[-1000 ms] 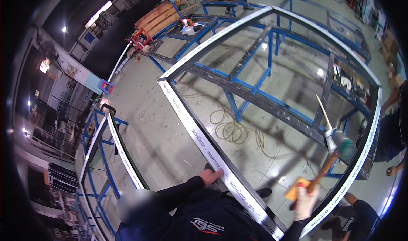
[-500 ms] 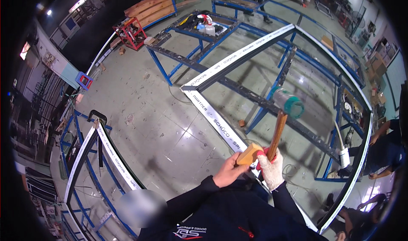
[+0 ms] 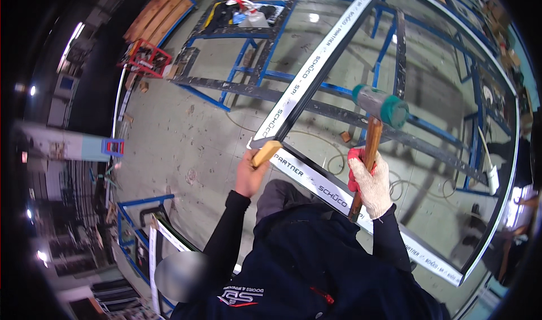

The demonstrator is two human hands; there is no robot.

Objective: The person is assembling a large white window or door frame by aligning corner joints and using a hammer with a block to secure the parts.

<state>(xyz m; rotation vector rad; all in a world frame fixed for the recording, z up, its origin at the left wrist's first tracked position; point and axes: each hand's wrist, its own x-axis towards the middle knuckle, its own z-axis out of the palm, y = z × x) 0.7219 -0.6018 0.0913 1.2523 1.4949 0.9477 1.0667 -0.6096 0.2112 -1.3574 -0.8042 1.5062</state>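
My bare left hand [image 3: 249, 175] grips a small wooden block [image 3: 266, 153] at the near left corner of a large window frame [image 3: 305, 171]. White printed film covers the frame's faces, with black profile along the inner side. From here I cannot tell whether the block touches the frame. In a white work glove with red fingers, my right hand [image 3: 369, 183] is closed round the wooden handle of a mallet [image 3: 381, 105]. The mallet's grey head has green ends and is raised over the frame's opening, right of the block.
Blue and black steel trestles [image 3: 333, 112] stand under the frame. A spray bottle [image 3: 255, 17] lies among items on a trestle tray. Beyond are a red cart [image 3: 148, 59] and stacked timber [image 3: 155, 16]. Another filmed frame [image 3: 169, 235] sits low left. A hose [image 3: 316, 135] trails across the floor.
My left hand has carried the block leftward to the frame's corner. The right hand and mallet have moved apart from it, with the mallet still raised. The whole view has turned and shifted.
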